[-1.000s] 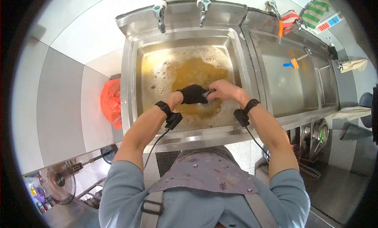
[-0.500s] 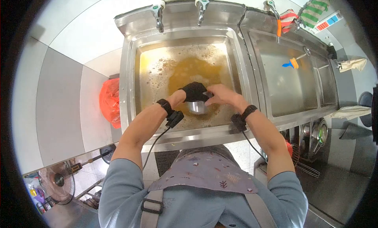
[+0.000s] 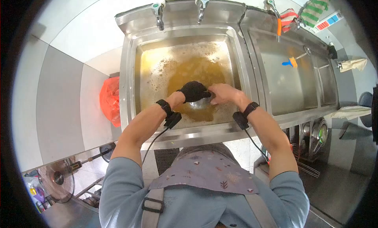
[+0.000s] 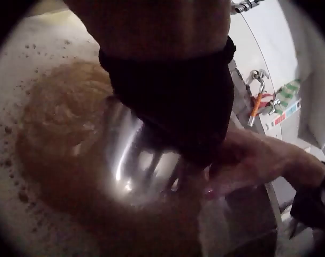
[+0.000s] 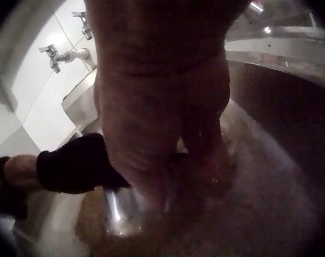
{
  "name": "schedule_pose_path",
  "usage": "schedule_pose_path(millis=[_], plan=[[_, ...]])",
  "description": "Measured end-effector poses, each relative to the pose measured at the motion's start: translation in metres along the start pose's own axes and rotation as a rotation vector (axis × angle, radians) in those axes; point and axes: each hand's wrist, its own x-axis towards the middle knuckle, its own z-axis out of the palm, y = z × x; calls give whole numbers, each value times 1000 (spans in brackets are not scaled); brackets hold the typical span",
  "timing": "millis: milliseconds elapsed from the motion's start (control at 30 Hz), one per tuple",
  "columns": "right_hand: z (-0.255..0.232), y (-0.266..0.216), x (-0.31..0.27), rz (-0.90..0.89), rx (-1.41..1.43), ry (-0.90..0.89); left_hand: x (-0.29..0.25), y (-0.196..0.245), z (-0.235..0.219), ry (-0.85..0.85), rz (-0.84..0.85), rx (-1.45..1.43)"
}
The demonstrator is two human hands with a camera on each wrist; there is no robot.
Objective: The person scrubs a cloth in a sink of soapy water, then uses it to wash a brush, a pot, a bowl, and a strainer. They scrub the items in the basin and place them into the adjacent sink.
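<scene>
A shiny metal cup [image 3: 201,104] sits low in the brownish, foamy water of the left sink basin [image 3: 153,62]. My left hand [image 3: 193,91], in a black glove, grips the cup from above at its far side. My bare right hand [image 3: 223,93] is at the cup's right side, its fingers bent down at the rim. In the left wrist view, the cup's curved wall [image 4: 143,166] shows under the glove, its lower part in the water. In the right wrist view, the right hand's thumb lies against the cup [image 5: 122,214], and its inside is hidden.
Two taps [image 3: 158,16] stand over the basin's back edge. To the right, a second basin [image 3: 283,86] holds a blue-and-orange brush [image 3: 290,63]. A red plastic bag [image 3: 110,102] lies left of the sink. An orange-handled tap [image 3: 278,27] and striped cloths [image 3: 315,10] are at the back right.
The cup tipped its side into view half a second ago and now sits lower, more covered by the hands. Both hands stay close together on it, and the murky water has shifted around it.
</scene>
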Motion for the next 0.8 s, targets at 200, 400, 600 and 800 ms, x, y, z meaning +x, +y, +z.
schedule_pose_path(millis=[200, 400, 600, 800], plan=[[-18, -25, -4, 124, 99, 79, -12, -29, 4, 13, 72, 86], [-11, -15, -1, 86, -29, 20, -41, -58, 4, 463, 26, -104], [-7, -46, 10, 61, -266, -152, -41, -94, 58, 314, -577, -686], [-6, -48, 22, 127, -155, -12, -48, -29, 8, 107, -837, -1151]])
